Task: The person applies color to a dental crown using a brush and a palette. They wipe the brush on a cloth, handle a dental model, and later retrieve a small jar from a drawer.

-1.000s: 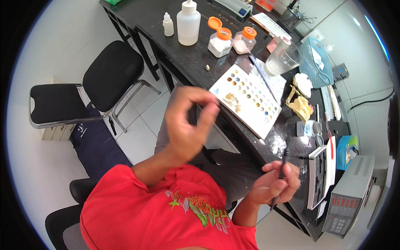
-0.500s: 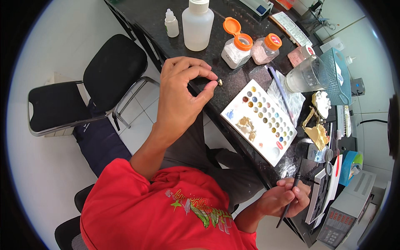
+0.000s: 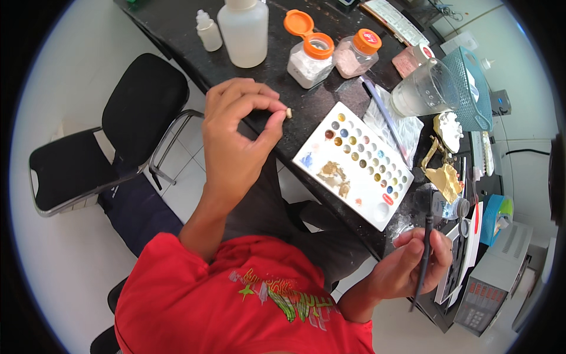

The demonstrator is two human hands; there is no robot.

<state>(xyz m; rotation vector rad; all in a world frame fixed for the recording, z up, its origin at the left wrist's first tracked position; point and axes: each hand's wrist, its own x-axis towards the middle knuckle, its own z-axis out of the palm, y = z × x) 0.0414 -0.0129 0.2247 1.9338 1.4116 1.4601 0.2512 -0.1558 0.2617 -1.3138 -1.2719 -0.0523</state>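
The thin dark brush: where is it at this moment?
In the head view, the thin dark brush is at lower right, upright in the right hand, just off the table edge below the white paint palette.

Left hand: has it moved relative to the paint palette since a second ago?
Yes. The left hand, pinching a small tooth-like piece, has shifted up and away from the body toward the desk edge, beside the palette.

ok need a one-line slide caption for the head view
Left hand pinches a small tooth-shaped piece above a white paint palette while the right hand holds a thin dark brush.
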